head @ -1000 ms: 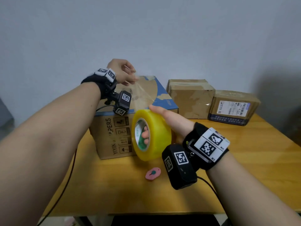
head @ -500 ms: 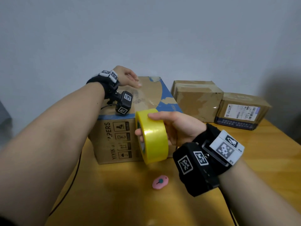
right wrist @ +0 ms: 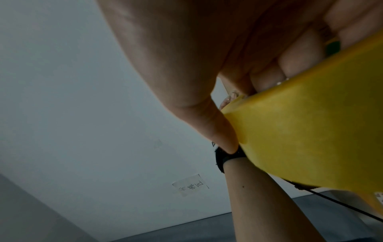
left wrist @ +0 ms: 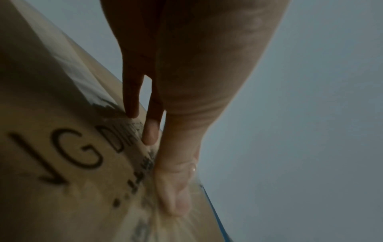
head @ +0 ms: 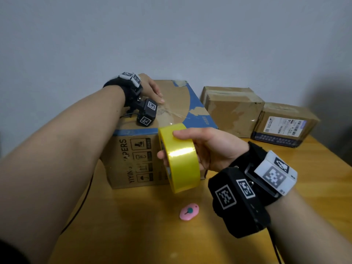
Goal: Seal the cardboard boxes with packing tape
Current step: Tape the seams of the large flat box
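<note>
A big cardboard box (head: pixel 177 103) with a blue band and black print stands on the wooden table (head: pixel 133 235). My left hand (head: pixel 152 90) lies flat on its top, straight fingers (left wrist: pixel 149 131) pressing the end of a clear tape strip (head: pixel 171 115) down. The strip runs from there to a yellow tape roll (head: pixel 181 159) in front of the box. My right hand (head: pixel 205 147) grips that roll (right wrist: pixel 311 131), thumb on the outer face and fingers through the core.
Two smaller taped cardboard boxes (head: pixel 232 109) (head: pixel 285 124) stand at the back right, one with a shipping label. A small pink cutter (head: pixel 189 211) lies on the table under the roll. A black cable (head: pixel 83 204) hangs off the left edge.
My left hand came down from pinching the tape end in the air to pressing it flat on the box top. My right hand pulled the roll toward me and turned it.
</note>
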